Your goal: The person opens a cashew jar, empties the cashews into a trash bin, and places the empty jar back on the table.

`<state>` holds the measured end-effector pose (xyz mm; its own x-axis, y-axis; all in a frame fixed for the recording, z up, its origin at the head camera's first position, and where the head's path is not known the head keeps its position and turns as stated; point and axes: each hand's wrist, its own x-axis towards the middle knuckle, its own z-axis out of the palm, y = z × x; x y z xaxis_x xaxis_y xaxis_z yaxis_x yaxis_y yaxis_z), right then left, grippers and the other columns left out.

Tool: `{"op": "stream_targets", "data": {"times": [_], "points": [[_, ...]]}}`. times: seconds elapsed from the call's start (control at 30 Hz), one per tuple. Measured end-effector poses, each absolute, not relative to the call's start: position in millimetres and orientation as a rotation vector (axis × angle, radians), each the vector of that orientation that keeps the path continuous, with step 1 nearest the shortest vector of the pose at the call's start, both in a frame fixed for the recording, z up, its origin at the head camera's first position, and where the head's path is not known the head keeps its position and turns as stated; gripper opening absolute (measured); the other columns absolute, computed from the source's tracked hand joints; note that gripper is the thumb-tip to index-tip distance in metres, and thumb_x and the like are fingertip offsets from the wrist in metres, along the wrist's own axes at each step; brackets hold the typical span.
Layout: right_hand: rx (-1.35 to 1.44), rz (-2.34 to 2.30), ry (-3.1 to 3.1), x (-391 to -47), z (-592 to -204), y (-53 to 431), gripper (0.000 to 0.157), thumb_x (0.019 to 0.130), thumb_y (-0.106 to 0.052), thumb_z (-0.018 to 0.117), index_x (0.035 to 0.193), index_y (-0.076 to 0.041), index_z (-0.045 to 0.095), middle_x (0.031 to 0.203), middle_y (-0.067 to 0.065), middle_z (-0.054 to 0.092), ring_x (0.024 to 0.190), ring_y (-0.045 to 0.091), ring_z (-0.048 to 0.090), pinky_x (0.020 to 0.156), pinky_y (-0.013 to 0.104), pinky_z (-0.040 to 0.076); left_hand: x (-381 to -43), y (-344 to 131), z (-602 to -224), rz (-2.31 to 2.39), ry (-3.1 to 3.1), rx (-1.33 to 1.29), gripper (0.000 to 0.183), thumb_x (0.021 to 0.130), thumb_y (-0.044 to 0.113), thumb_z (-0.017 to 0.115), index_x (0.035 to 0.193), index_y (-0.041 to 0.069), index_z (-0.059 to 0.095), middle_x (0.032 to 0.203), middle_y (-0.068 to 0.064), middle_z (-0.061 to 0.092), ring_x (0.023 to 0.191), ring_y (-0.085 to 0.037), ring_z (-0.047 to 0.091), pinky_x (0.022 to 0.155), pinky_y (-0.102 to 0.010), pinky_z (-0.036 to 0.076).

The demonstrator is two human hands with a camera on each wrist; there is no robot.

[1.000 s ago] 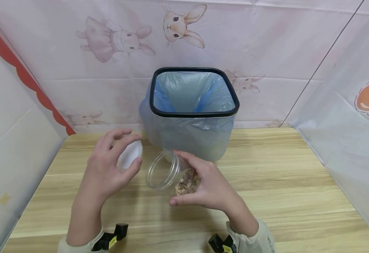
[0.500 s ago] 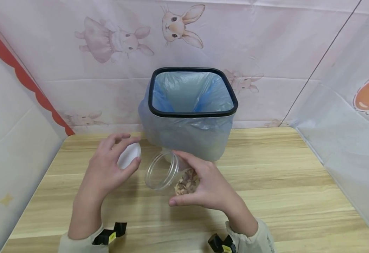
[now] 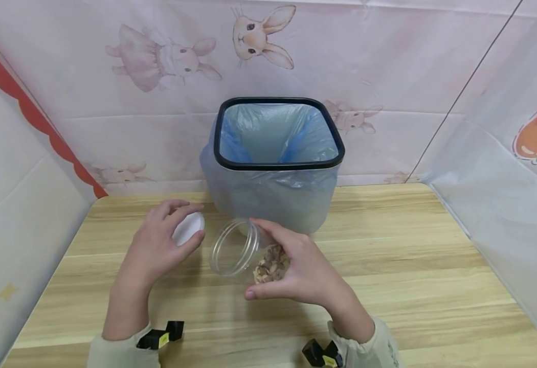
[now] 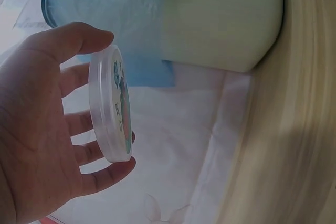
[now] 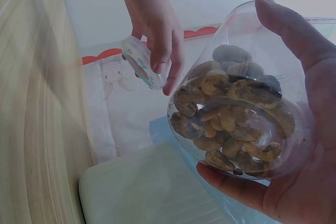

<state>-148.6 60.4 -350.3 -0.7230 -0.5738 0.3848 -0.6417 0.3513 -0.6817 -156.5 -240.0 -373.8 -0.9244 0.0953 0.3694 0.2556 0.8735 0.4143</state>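
My left hand (image 3: 160, 245) pinches a round white jar lid (image 3: 188, 228) by its rim, between thumb and fingers. In the left wrist view the lid (image 4: 110, 103) stands on edge, with coloured print on its outer face. To the right, my right hand (image 3: 303, 268) grips a clear, uncapped jar (image 3: 233, 248) around its body. The jar lies tilted, its mouth towards the lid. Brown nuts (image 5: 231, 119), resembling cashews with skins on, are gathered at its bottom end. Lid and jar are apart.
Just behind the hands stands a bin (image 3: 273, 199) with a black rim and a translucent blue liner bag (image 3: 291, 135). It sits at the back of the wood-grain table (image 3: 425, 276). Fabric walls printed with rabbits (image 3: 259, 38) enclose the back and sides.
My left hand has sunk slightly towards the table with the lid. The right hand and the jar have barely moved, and the whole head view has shifted a little.
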Motion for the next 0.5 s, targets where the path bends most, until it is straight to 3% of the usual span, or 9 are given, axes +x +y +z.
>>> {"op": "stream_targets", "data": {"times": [0.5], "points": [[1.132, 1.330, -2.524, -147.5, -349.4, 59.9, 0.103, 0.059, -0.053, 0.093, 0.147, -0.031, 0.045, 0.141, -0.014, 0.055, 0.129, 0.004, 0.052, 0.108, 0.036, 0.045, -161.4, -244.8, -384.1, -0.664, -2.832, -0.197, 0.053, 0.089, 0.051, 0.069, 0.136, 0.028, 0.061, 0.143, -0.010, 0.050, 0.128, -0.038, 0.044, 0.089, -0.064, 0.047]]}}
